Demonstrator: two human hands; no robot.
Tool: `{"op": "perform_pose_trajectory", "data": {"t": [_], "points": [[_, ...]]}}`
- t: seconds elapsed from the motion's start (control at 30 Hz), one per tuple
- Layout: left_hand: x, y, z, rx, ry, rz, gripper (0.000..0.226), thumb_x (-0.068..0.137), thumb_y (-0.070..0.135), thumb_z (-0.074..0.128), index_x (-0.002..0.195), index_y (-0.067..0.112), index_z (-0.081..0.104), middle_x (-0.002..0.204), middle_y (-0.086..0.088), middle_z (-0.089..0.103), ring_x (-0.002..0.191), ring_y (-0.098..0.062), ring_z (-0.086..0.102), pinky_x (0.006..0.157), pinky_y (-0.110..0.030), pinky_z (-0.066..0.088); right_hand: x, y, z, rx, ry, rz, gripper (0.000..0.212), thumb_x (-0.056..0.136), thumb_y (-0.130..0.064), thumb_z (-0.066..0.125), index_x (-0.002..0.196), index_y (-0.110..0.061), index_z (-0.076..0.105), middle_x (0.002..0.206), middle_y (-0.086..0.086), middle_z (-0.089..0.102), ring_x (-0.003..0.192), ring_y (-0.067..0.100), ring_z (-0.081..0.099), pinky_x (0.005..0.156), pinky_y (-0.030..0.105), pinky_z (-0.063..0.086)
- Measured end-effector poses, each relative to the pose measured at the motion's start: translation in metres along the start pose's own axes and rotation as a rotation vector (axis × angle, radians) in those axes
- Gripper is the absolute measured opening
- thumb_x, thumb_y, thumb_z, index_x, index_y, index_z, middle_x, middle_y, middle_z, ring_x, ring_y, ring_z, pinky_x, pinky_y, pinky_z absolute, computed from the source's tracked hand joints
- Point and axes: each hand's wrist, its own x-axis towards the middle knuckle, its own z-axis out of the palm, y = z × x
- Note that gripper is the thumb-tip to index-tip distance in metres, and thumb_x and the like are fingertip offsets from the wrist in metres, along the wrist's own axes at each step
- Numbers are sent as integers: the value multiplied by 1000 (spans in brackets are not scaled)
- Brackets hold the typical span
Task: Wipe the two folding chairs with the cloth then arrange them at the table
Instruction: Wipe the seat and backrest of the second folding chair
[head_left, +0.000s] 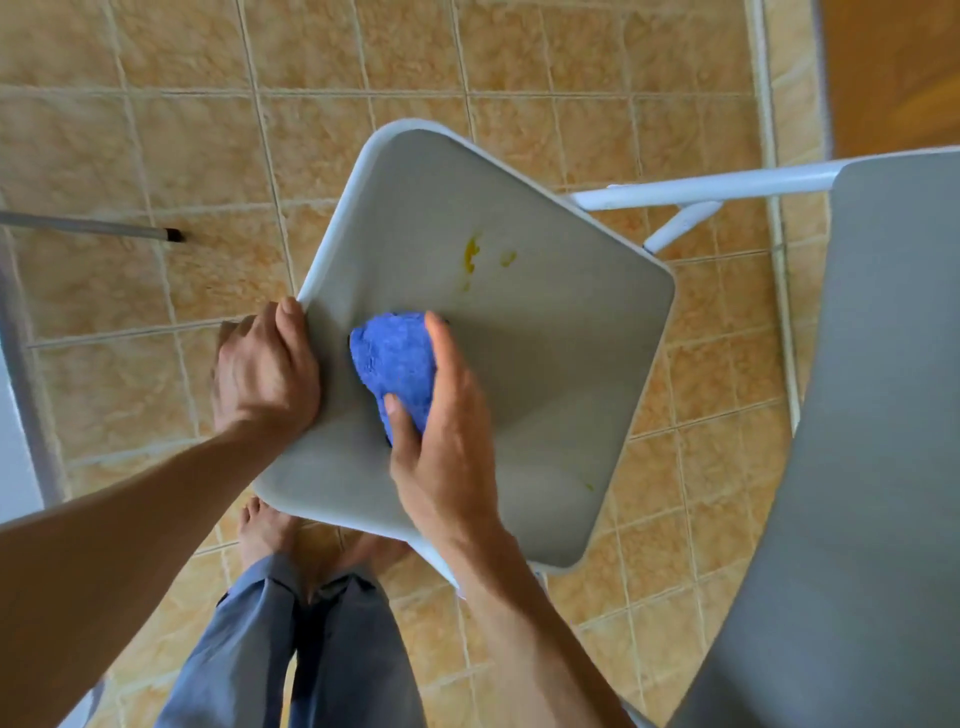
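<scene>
A folding chair's grey seat (545, 338) with a white tube frame fills the middle of the view, seen from above. Yellow smears (471, 253) mark the seat's far part, and a small yellow spot lies near its right front. My left hand (265, 369) clasps the seat's left edge. My right hand (447, 441) presses a bunched blue cloth (397, 358) onto the seat's left half, short of the smears. A second grey chair part (857, 467), a large grey panel, rises at the right edge.
Tan floor tiles (156, 130) lie all around. A thin grey leg with a black tip (171, 235) reaches in from the left. A white leg (26, 374) stands at the far left. My bare feet (265, 530) are just under the seat's near edge. A wooden door (898, 67) is at top right.
</scene>
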Motion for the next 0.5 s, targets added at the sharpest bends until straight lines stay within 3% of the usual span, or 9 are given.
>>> {"op": "perform_pose_trajectory", "data": {"t": [0.07, 0.17, 0.27, 0.37, 0.43, 0.5], "points": [[0, 2, 0, -9, 0, 8, 46, 105, 33, 23, 96, 3, 57, 101, -33, 60, 99, -48, 53, 81, -50, 42, 7, 13, -46, 110, 33, 105, 65, 97, -31, 60, 151, -37, 24, 138, -3, 57, 121, 15, 59, 98, 30, 49], [1, 2, 0, -10, -3, -3, 45, 105, 35, 23, 95, 5, 56, 101, -30, 61, 99, -46, 53, 80, -49, 43, 15, 47, -94, 130, 81, 317, 53, 98, -35, 59, 145, -38, 37, 132, -15, 57, 114, 6, 58, 93, 29, 49], [1, 4, -2, -26, -10, -21, 44, 105, 34, 24, 95, 5, 56, 100, -31, 60, 98, -47, 53, 80, -49, 42, 13, 96, -94, -43, 179, 509, 50, 98, -32, 53, 147, -27, 44, 138, 9, 56, 129, 30, 51, 106, 46, 43], [1, 9, -3, -37, -14, -28, 43, 105, 33, 24, 95, 5, 56, 101, -30, 60, 98, -47, 53, 81, -49, 42, 14, 104, -60, -103, 279, 747, 67, 90, -58, 39, 151, -31, 39, 143, 16, 46, 130, 42, 43, 108, 55, 33], [2, 9, -2, -30, -13, -21, 43, 105, 32, 25, 94, 5, 56, 101, -30, 60, 98, -46, 53, 82, -49, 42, 16, 93, -31, -262, 342, 755, 85, 84, -76, 31, 156, -32, 30, 149, 12, 38, 131, 39, 39, 109, 54, 27], [2, 8, -1, -22, -10, -22, 44, 105, 33, 24, 94, 5, 57, 101, -29, 61, 99, -46, 53, 82, -49, 42, 14, 82, -4, -432, 427, 666, 86, 85, -76, 41, 155, -25, 36, 141, 17, 44, 122, 39, 44, 99, 50, 32]]}}
